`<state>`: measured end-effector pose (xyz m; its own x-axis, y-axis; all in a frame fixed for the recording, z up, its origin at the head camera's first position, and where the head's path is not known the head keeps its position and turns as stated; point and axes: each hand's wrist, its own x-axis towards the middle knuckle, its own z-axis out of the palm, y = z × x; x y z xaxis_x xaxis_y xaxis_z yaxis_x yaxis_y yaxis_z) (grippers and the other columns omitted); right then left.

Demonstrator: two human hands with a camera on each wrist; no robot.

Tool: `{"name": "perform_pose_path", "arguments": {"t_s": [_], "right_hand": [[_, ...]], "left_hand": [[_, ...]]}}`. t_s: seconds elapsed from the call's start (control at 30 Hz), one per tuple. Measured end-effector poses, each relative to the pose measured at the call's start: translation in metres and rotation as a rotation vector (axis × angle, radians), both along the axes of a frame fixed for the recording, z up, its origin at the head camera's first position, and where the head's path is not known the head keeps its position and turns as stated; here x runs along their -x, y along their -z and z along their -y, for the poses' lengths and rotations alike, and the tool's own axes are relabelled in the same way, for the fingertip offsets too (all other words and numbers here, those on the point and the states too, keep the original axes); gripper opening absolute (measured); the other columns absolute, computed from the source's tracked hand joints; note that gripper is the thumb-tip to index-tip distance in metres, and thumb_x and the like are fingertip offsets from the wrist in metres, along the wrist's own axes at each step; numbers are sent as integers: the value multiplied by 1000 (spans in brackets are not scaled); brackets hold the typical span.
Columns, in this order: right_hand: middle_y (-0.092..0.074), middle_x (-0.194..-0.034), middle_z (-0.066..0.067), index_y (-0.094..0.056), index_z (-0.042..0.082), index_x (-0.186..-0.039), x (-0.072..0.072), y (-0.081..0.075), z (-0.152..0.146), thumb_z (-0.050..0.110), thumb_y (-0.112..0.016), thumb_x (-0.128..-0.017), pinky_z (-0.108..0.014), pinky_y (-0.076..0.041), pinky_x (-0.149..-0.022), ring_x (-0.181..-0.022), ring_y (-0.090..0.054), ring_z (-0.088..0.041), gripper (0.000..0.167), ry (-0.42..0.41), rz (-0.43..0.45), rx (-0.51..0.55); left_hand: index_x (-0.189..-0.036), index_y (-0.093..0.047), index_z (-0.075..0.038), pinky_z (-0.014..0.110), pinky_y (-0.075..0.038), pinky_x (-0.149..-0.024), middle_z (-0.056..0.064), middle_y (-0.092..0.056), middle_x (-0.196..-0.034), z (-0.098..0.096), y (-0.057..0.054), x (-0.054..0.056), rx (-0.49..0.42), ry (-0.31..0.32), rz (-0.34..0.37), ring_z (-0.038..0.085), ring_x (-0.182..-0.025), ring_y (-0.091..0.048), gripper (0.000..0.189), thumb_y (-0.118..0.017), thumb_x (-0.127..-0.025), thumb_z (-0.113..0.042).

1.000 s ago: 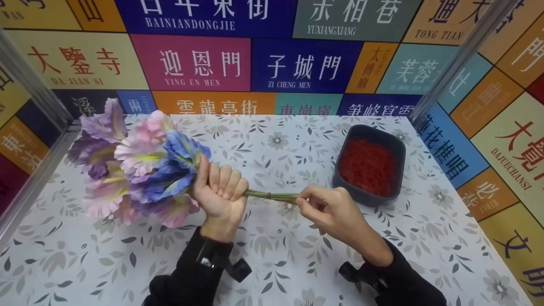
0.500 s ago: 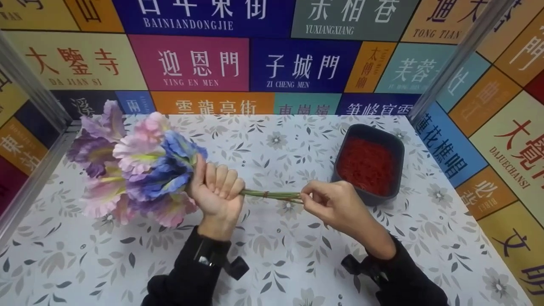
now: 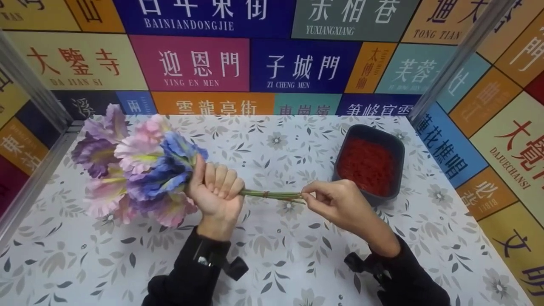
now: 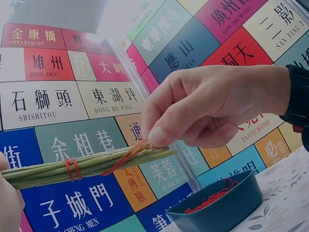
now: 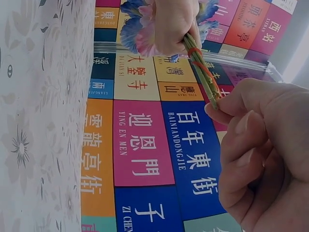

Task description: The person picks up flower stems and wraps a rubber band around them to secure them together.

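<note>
My left hand [image 3: 219, 193] grips a bunch of artificial flowers [image 3: 144, 170] in purple, pink and blue, its fingers curled round the upper stems. The bare green stems [image 4: 48, 171] point right, held off the table. One red rubber band [image 4: 73, 169] is wound round them partway along. A second red rubber band [image 4: 126, 155] runs slantwise over the stems to their cut ends. There my right hand [image 3: 340, 204] pinches it between thumb and forefinger, right at the stem tips. In the right wrist view the stem ends [image 5: 212, 99] meet the forefinger and thumb.
A dark grey tub [image 3: 401, 165] of red rubber bands [image 3: 367, 163] stands behind my right hand. Leaf-patterned cloth [image 3: 272, 255] covers the table. Printed panels [image 3: 191, 63] rise at the back and sides, with metal posts [image 3: 463, 59] at the corners.
My right hand has shifted slightly right, and the second rubber band now shows slanting along the stem ends. My left hand and the flowers have moved only a little.
</note>
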<state>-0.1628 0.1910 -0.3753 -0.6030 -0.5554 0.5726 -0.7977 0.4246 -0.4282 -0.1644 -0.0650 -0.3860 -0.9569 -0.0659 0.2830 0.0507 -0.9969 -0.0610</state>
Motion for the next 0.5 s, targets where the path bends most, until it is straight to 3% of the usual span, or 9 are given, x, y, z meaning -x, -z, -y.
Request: {"name": "perform_pose_path", "arguments": {"t_s": [0.23,0.5], "right_hand": [[-46,-58,11,-76,14,-93,5,-1,-3,0,-73,-88,-16,-30,-44,-51,-36,2,14,-59,-72,-7],[-46,-59,10,-76,12,-95,9,1,-5,1,-72,-89,-15,-29,-44,-51,-35,2,13,-104,-62,-2]], "left_hand": [[-55,-19,-16,20,-13,-37,-6,-16,-47,1,-1,0,-21,27,18,8,-39,-13,61,-26,-111,-38],[-56,-17,-17,19,-13,-37,-6,-15,-47,1,-2,-1,-45,57,2,7,-39,-13,60,-24,-111,-38]]}}
